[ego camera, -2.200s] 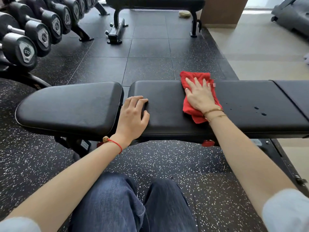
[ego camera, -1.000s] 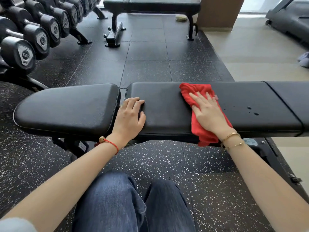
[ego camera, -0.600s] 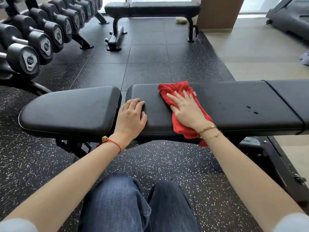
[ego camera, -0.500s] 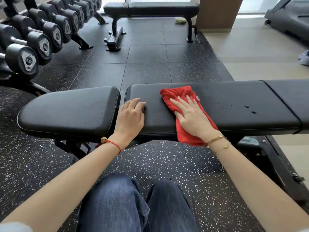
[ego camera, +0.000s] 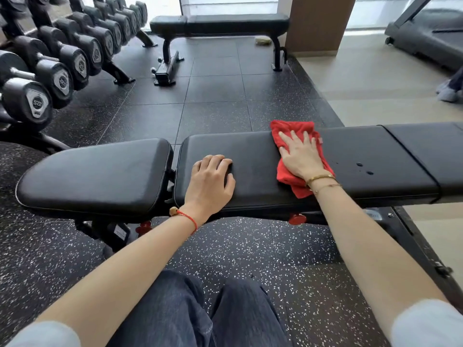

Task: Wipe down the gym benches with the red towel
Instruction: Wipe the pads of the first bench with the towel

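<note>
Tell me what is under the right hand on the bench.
Under the right hand lies the red towel, pressed flat on the black bench pad. Its edges stick out around the hand. The pad surface beneath the towel is covered, so its state cannot be seen.

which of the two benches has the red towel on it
The near bench, right in front of the person; the far bench by the window is bare.

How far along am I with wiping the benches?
Done: nothing is provably clean.
In hand: your right hand presses the red cloth towel flat on the near black padded bench; the left hand rests on the pad.
Left: the dark droplets right of the towel, and the far black flat bench, untouched.
</note>
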`<move>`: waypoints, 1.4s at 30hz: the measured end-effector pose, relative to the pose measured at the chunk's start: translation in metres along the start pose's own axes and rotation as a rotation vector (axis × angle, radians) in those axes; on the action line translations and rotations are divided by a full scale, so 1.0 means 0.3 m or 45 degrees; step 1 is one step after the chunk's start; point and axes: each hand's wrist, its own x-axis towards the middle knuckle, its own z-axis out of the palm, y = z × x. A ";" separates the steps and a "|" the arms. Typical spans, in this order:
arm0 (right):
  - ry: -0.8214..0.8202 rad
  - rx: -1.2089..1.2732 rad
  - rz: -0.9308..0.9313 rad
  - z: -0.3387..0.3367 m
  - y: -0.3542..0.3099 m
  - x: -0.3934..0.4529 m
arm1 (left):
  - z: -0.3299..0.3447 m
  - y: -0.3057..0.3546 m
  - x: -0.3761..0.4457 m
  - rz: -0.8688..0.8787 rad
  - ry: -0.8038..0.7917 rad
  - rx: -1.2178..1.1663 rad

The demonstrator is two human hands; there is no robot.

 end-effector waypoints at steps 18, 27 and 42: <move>0.035 0.019 0.046 -0.038 0.175 -0.098 | -0.010 -0.001 -0.010 0.005 -0.060 0.002; -0.022 0.056 -0.100 0.005 -0.028 0.016 | 0.002 0.124 0.083 -0.086 -0.074 -0.127; 0.064 0.096 -0.098 0.007 -0.019 0.007 | 0.080 0.274 0.073 -0.046 -0.142 -0.129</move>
